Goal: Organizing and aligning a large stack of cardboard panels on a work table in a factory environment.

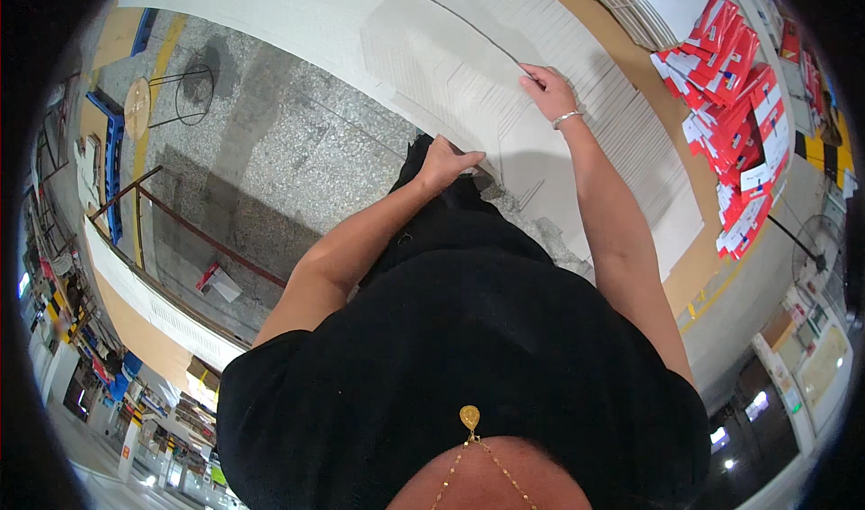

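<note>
A large pale cardboard sheet [333, 19] stretches from the upper left over a layered stack of similar sheets [622, 141]. My right hand [551, 94] is closed on the far edge of the sheet, thumb and fingers pinching it where a dark gap line ends. At the near edge, close to my body, my left hand [443, 166] grips the same sheet. Its thumb points right along the edge, while its other fingers are partly hidden. Both arms are bent forward, the right reaching farther out.
Red-and-white printed packets [734, 113] lie heaped on the right, beyond a brown board edge [671, 113]. A rusty metal frame [203, 231] stands on the left above speckled floor [297, 104]. A round-topped stool [137, 109] and blue pallet [110, 163] are farther left.
</note>
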`<action>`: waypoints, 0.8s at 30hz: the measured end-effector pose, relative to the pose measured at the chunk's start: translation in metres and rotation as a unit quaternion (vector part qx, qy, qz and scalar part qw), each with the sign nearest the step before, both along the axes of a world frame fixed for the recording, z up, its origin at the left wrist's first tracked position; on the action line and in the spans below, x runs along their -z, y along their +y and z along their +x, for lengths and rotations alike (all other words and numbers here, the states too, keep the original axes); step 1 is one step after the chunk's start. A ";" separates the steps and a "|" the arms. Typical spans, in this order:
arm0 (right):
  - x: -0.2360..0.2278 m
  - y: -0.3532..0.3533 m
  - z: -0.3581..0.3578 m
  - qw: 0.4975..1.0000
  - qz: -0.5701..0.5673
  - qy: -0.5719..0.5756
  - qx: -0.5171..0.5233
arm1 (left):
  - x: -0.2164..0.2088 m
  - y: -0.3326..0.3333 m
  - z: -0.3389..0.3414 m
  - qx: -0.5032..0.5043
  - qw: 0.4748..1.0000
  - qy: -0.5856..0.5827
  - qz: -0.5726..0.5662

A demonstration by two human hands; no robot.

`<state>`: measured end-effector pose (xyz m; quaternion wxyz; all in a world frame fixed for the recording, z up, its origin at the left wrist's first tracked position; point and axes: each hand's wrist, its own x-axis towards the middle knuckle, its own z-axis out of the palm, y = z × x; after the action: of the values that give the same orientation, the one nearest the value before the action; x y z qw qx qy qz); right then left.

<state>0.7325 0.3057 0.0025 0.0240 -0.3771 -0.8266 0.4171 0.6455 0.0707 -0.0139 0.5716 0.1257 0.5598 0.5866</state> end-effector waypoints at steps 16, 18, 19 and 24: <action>0.013 0.012 -0.001 1.000 -0.017 -0.007 0.002 | -0.010 -0.012 0.042 -0.008 0.986 -0.115 0.123; 0.013 0.012 -0.002 0.999 -0.030 -0.009 0.005 | -0.007 -0.014 0.051 0.029 0.991 -0.090 0.093; 0.013 0.011 -0.002 0.999 -0.031 -0.011 0.003 | -0.006 -0.014 0.055 0.013 0.990 -0.098 0.099; 0.014 0.012 0.000 1.000 -0.017 -0.004 0.014 | -0.004 -0.012 0.061 0.001 0.998 -0.018 0.058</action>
<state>0.7330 0.3173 -0.0113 0.0202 -0.3907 -0.8140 0.4294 0.7064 0.0588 -0.0100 0.5737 0.1487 0.5148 0.6195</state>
